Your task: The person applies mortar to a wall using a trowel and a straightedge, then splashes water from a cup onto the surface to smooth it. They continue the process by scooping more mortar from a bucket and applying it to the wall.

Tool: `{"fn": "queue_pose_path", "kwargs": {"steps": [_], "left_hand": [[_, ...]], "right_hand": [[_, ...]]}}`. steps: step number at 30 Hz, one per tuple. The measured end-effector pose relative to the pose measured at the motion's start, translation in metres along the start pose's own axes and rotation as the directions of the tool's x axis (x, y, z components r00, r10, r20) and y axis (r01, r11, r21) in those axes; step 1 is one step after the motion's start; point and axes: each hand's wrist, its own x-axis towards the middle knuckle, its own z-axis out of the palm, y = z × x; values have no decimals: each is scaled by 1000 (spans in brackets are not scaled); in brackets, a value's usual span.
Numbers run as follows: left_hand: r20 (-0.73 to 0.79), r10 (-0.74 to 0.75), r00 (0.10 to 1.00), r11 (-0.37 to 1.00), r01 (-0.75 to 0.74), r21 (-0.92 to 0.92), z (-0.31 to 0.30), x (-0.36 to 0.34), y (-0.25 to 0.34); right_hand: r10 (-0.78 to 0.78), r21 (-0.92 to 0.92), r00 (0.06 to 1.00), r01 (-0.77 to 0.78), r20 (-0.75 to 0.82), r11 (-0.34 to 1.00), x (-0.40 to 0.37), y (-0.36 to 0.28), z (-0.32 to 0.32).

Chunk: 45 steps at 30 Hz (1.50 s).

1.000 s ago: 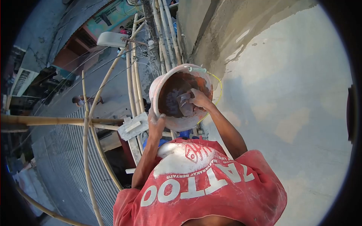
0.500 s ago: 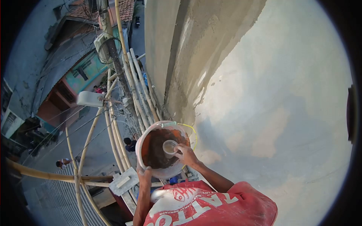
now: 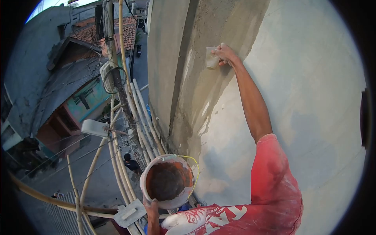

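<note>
We're reaching our right hand (image 3: 225, 55) far out and up the wall (image 3: 305, 94), grasping a clear plastic cup (image 3: 212, 59) by its side. The cup is hanging in front of the damp, darker band of the wall; we can't tell whether it's touching the surface. Cup contents: something cloudy and pale, hard to make out.

Our left hand (image 3: 152, 206) is grasping the bucket (image 3: 171, 202) at its near left edge, low in view. The bucket is tilting its mouth towards us, showing dark, wet-looking contents and an orange-stained inner side. Its yellow handle (image 3: 199, 172) is curving out on the right, beside the wall.

Just left of our left hand, a plastering float (image 3: 130, 213) is lying over the bamboo poles (image 3: 119, 162), grip facing up. A red shirt (image 3: 276, 176) is covering our shoulder and chest, with white lettering showing. Down on the left, a street lamp (image 3: 94, 127) is sticking out near the utility pole (image 3: 117, 74), and a person (image 3: 130, 161) in dark clothing is showing far below, beyond the poles.
</note>
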Motion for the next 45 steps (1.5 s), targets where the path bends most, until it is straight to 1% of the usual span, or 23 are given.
{"fn": "queue_pose_path", "kwargs": {"steps": [2,3,6,8,10,11,13,17,20,22,23,25,26,27,28,29,31,35,37,39,41,43,45], "left_hand": [[-10,-30,1000,996,31,83,-12,-6,-7],[-51,-175,983,974,180,138,-1,-25,43],[-57,-222,973,974,225,39,-15,-27,28],[-102,-213,972,976,217,23,-19,-30,27],[-23,-135,991,990,136,49,-20,-30,39],[-33,-164,986,985,166,57,-21,-33,44],[-43,-169,985,981,172,88,-28,-37,43],[-55,-158,986,986,160,51,-32,-40,37],[-97,-136,986,987,144,71,-32,-43,32],[-168,-135,977,987,147,63,-24,-49,47],[-167,-129,978,988,141,61,-21,-50,52],[-173,-145,974,988,152,27,-20,-54,59],[-173,-134,976,990,140,24,-23,-51,52],[-174,-96,980,995,101,19,-27,-49,39],[-177,-68,982,997,72,20,-30,-50,32],[-178,-69,982,997,74,19,-29,-52,39],[-166,-117,979,992,124,31,-22,-55,54],[-213,-89,973,992,105,64,-25,-61,48],[-195,-81,978,994,93,55,-18,-57,59],[-175,-91,980,994,101,51,-22,-53,58],[-137,-56,989,998,61,30,-29,-49,45],[-137,-88,987,992,99,78,-30,-47,40],[-134,-100,986,986,116,121,-26,-38,41]], "right_hand": [[174,-82,981,-167,88,982,45,-10,-12],[179,-80,979,-172,98,982,44,-16,-12],[164,8,984,-165,67,986,41,-8,-1],[-30,69,969,49,-246,996,37,18,9],[-69,33,953,82,-294,996,4,28,16],[-110,-3,931,116,-349,993,-19,37,23],[-283,-71,832,284,-476,956,-49,77,46],[16,201,952,48,-306,978,-163,89,81],[40,187,976,1,-213,982,-203,126,114],[0,95,999,4,-43,995,-203,146,132],[-5,97,999,9,-47,995,-188,153,137],[78,-107,992,-67,100,992,-126,159,146],[-20,-224,999,30,49,974,-82,164,150],[-203,-357,979,177,-36,917,-35,161,149],[46,-297,999,-49,-15,954,3,134,140],[28,-376,995,-63,-98,924,29,111,133],[46,-389,974,-133,-223,912,71,99,124],[48,-421,957,-170,-285,891,57,84,109],[-27,-363,919,-129,-394,923,6,81,109],[-1,-261,914,-115,-406,958,-49,78,114],[5,41,921,12,-389,999,-103,100,129],[80,352,956,25,-282,936,-187,77,135],[92,496,984,-4,-154,868,-252,81,152]]}}
